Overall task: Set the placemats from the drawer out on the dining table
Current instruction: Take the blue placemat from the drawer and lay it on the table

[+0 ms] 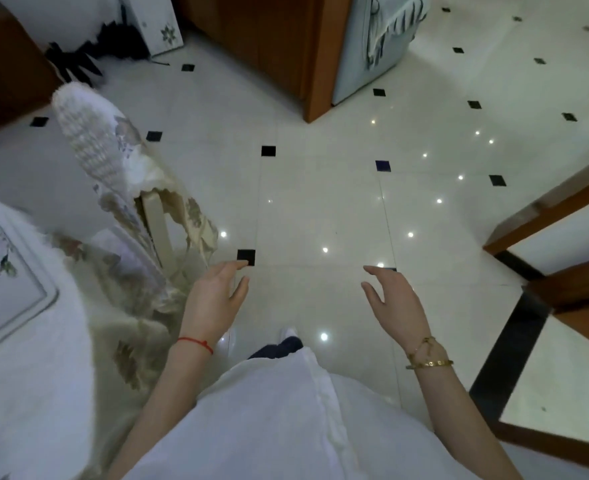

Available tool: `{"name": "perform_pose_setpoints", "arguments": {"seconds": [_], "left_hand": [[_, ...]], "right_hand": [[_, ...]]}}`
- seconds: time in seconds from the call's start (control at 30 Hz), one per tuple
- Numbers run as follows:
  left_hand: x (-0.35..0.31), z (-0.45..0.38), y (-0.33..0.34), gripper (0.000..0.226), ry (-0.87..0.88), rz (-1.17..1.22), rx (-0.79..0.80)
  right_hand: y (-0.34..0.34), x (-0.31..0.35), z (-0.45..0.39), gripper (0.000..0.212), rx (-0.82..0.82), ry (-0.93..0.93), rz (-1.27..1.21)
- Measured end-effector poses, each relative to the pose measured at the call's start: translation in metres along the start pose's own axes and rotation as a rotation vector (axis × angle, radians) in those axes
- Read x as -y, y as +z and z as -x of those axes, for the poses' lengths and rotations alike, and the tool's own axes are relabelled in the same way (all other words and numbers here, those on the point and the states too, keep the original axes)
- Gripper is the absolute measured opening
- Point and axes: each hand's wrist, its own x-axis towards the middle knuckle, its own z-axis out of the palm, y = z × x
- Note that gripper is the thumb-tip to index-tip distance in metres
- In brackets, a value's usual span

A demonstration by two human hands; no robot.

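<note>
Placemat (6, 271) with a floral print and grey border already lies on the white-clothed table (44, 375) at my far left, so I judge at least one is set out, though I cannot tell how many are left. My left hand (213, 299) and right hand (395, 299) both hang over the tiled floor (320, 202) with fingers loosely spread, holding nothing. No drawer shows clearly from here, only wooden furniture (269, 46) ahead and a wooden frame (545, 216) on my right, so my guess is I am between trips for the next mat
</note>
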Motion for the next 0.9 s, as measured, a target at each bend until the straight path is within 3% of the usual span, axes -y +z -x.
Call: {"name": "perform_pose_setpoints", "arguments": {"seconds": [0.17,0.57,0.9], "left_hand": [[0.005,-0.128,-0.027,0.031,0.025,-0.025,-0.031],[0.094,-0.362,-0.041,0.03,-0.148,-0.014,-0.114],[0.169,-0.555,-0.139,0.03,-0.461,-0.018,-0.391]], "right_hand": [[-0.011,0.027,-0.124,0.034,-0.04,-0.025,0.002],[0.047,0.082,-0.427,0.033,0.126,-0.165,-0.009],[0.081,0.265,-0.75,0.032,0.225,-0.571,0.051]]}}
